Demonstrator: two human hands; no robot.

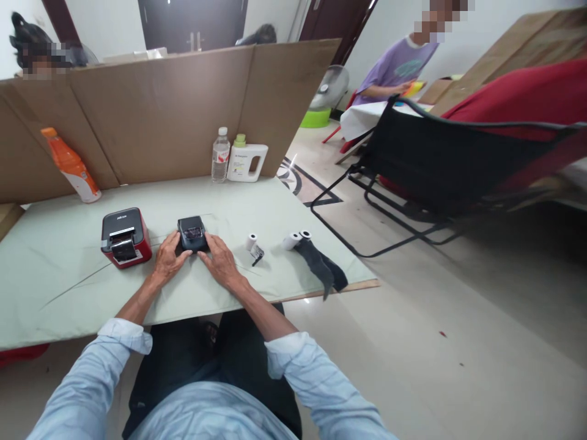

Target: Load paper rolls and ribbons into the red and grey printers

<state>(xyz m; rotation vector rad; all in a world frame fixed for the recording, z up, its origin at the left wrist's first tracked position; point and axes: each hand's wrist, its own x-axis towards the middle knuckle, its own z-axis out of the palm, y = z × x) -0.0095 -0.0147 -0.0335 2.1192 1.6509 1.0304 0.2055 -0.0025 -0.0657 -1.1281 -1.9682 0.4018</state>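
Observation:
A small black portable printer (192,233) lies on the pale green tabletop (59,287), between my two hands. My left hand (169,258) presses against its left side, thumb at the front edge. From the other side, my right hand (219,256) grips its right edge in the same way. Just left of them stands a larger red and black label printer (126,238) with a black strip at its front slot. To the right is a small white paper roll (251,241) with a crumpled printed strip. Farther right, white rolls (291,241) lie by long dark strips (321,266).
A cardboard panel (165,116) borders the table's back. Before it stand an orange bottle (71,165), a clear water bottle (221,156) and a white jug (247,162). A black folding chair (440,159) is at right, with a person in a purple shirt (397,64) beyond.

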